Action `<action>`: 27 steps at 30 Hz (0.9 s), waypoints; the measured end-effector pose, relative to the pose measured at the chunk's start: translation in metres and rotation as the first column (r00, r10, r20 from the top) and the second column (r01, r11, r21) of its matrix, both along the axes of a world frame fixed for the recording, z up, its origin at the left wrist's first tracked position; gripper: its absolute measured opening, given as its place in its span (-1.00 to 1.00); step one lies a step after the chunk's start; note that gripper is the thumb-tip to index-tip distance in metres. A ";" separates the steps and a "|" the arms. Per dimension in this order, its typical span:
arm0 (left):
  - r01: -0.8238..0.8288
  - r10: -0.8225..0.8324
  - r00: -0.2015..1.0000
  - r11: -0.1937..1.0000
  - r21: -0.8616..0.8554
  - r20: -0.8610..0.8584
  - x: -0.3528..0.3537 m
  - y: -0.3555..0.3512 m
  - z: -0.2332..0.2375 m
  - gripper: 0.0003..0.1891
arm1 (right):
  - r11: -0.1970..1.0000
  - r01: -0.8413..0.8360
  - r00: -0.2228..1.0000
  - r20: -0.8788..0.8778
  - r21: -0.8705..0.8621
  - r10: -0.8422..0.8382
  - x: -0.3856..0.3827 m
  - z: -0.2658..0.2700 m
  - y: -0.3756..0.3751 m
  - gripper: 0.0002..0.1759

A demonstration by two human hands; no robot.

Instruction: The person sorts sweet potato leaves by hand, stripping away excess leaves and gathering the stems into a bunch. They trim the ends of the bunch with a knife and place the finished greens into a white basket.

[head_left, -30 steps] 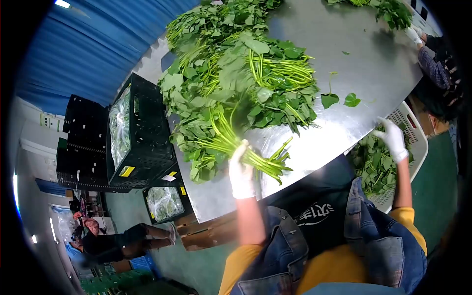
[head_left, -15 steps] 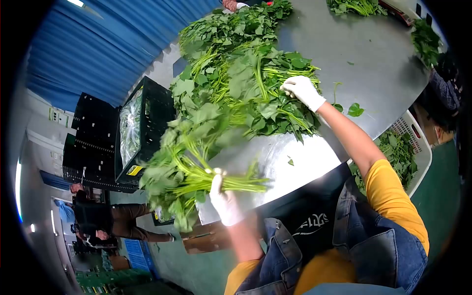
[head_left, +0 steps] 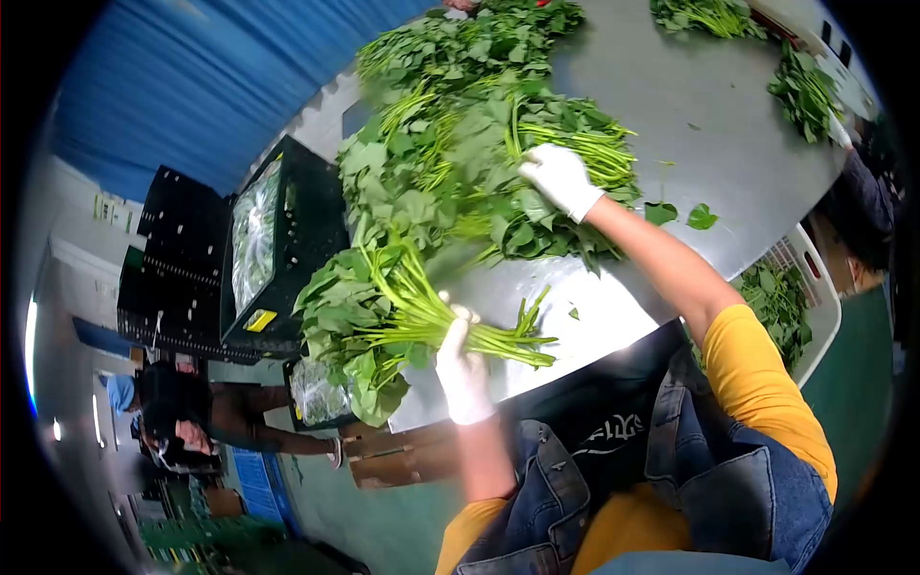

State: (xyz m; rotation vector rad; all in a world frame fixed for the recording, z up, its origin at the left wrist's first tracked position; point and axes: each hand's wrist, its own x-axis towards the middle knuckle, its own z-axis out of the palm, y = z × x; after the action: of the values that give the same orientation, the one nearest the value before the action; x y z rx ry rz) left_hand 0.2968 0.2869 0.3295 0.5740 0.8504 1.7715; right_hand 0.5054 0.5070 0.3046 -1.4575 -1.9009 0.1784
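The tabletop (head_left: 661,115) stretches out ahead of the left grip (head_left: 465,369) and passes beneath the right grip (head_left: 563,182). The heap of greens (head_left: 402,163) lies ahead of the left grip, and its near bundle sits right at the right grip's fingers. A white basket (head_left: 823,287) with more greens stands beyond the right forearm. The bunch (head_left: 412,307) is in the left grip, which is closed around its stems; the leaves spread to the left of it and the cut ends poke out to the right. The bunch should be light, its stems springy but liable to snap if bent hard, its leaves soft, easily bruised and perhaps slippery if damp. The best hold is on the gathered stems, clear of the leaves. Whether the right grip has pinched anything cannot be told. A loose leaf (head_left: 702,218) lies to its right.
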 end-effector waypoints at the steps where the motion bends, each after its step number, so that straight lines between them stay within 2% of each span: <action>1: 0.025 -0.025 0.999 1.000 0.015 0.024 -0.003 0.000 -0.001 -0.59 | 0.974 -0.059 0.944 -0.331 -0.219 -0.017 0.009 0.006 0.011 -0.65; 2: 0.050 -0.051 0.998 0.998 0.028 0.046 -0.009 -0.002 -0.003 -0.59 | 0.895 -0.185 0.787 -0.607 -0.406 -0.112 0.019 0.014 0.018 -0.68; 3: 0.140 -0.140 0.990 0.990 -0.021 0.001 -0.026 0.000 -0.023 -0.67 | 0.889 -0.346 0.519 -0.851 -0.300 -0.084 0.032 0.015 0.017 -0.69; 4: 0.126 -0.126 0.992 0.992 -0.019 -0.001 -0.026 -0.002 -0.020 -0.67 | 0.879 -0.454 0.180 -0.981 -0.147 -0.071 0.044 0.015 0.017 -0.69; 6: 0.077 -0.061 0.982 0.994 -0.083 0.180 -0.017 0.004 -0.013 -0.65 | 0.803 -0.540 -0.093 -0.966 0.251 0.239 0.067 0.018 0.010 -0.71; 7: 0.081 -0.054 0.971 0.991 -0.111 0.232 -0.015 0.005 -0.016 -0.68 | 0.726 -0.577 -0.305 -0.923 0.375 0.234 0.071 0.032 -0.012 -0.69; 8: 0.100 -0.072 0.967 0.989 -0.107 0.244 -0.013 0.008 -0.019 -0.68 | 0.761 -0.560 -0.365 -0.922 0.327 0.128 0.075 0.028 -0.024 -0.73; 10: 0.138 -0.092 0.953 0.980 -0.144 0.290 -0.009 0.017 -0.024 -0.68 | 0.736 -0.612 -0.322 -0.941 0.290 0.103 0.075 0.023 -0.055 -0.77; 12: 0.164 -0.108 0.943 0.974 -0.158 0.315 0.000 0.023 -0.022 -0.69 | 0.665 -0.688 -0.231 -0.956 0.291 0.180 0.071 0.019 -0.087 -0.70; 13: 0.180 -0.125 0.957 0.964 -0.195 0.262 0.007 0.027 -0.017 -0.68 | 0.712 -0.669 -0.163 -0.977 0.212 0.137 0.069 0.012 -0.099 -0.71; 14: 0.188 -0.139 0.968 0.953 -0.237 0.207 0.011 0.030 -0.013 -0.68 | 0.605 -0.756 -0.160 -0.967 0.248 0.197 0.068 0.019 -0.109 -0.71; 15: 0.233 -0.167 0.949 0.943 -0.239 0.268 0.002 0.043 -0.033 -0.70 | 0.624 -0.755 -0.131 -0.979 0.199 0.153 0.066 0.019 -0.119 -0.74; 16: 0.226 -0.158 0.950 0.943 -0.244 0.268 0.006 0.044 -0.031 -0.70 | 0.640 -0.754 -0.105 -0.989 0.148 0.106 0.063 0.017 -0.129 -0.76; 18: 0.273 -0.226 0.942 0.946 -0.176 0.248 0.018 0.044 -0.030 -0.73 | 0.627 -0.779 0.034 -0.996 0.028 0.087 0.058 0.017 -0.146 -0.74; 19: 0.284 -0.277 0.958 0.954 -0.101 0.073 0.021 0.047 -0.028 -0.75 | 0.626 -0.779 0.105 -0.991 -0.027 0.087 0.056 0.007 -0.148 -0.74; 20: 0.245 -0.280 0.944 0.949 -0.199 -0.173 0.022 0.044 -0.024 -0.74 | 0.598 -0.798 0.169 -0.981 -0.077 0.098 0.055 0.003 -0.151 -0.73; 22: 0.192 -0.251 0.786 0.968 -0.163 -0.564 0.029 0.035 -0.015 -0.73 | 0.578 -0.801 0.239 -0.968 -0.153 0.075 0.052 -0.006 -0.157 -0.73; 26: 0.172 -0.247 0.784 0.968 -0.184 -0.569 0.029 0.029 -0.008 -0.72 | 0.533 -0.836 0.152 -0.988 -0.131 -0.005 0.052 0.000 -0.172 -0.73; 27: 0.197 -0.275 0.863 0.955 -0.221 -0.423 0.026 0.029 -0.009 -0.71 | 0.545 -0.831 0.127 -0.992 -0.109 -0.005 0.053 -0.002 -0.174 -0.73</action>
State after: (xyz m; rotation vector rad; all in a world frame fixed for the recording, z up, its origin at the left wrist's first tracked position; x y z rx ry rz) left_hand 0.3233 0.3160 0.3200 0.9556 1.1817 1.3396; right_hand 0.5584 0.3326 0.3022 -0.5740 -1.0638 1.8685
